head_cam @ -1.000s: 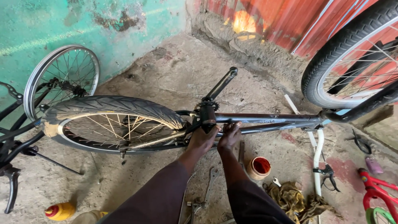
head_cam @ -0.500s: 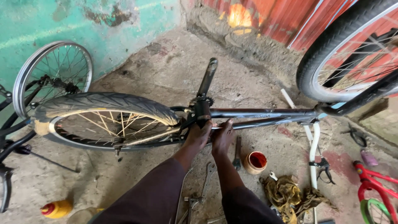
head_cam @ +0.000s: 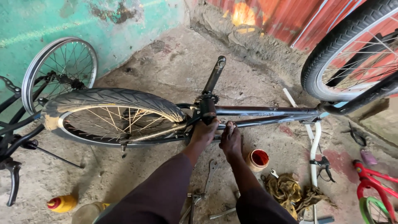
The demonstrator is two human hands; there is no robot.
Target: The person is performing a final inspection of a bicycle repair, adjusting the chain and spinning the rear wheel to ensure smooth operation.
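Note:
An upturned black bicycle frame lies across the view, its rear wheel to the left and front wheel at the top right. A black crank arm sticks up from the bottom bracket. My left hand grips the frame just below the bottom bracket. Beside it, my right hand presses against the lower tube; what its fingers hold is hidden. Both forearms wear dark sleeves.
On the dirt floor lie an orange cup, a dirty rag, wrenches, pliers and a yellow bottle. A second bicycle with a bare rim leans at the left wall. A red child's bike sits at the right.
The crank arm has swung from pointing up-right to more upright. Both hands stay at the bottom bracket, and the head view has shifted slightly.

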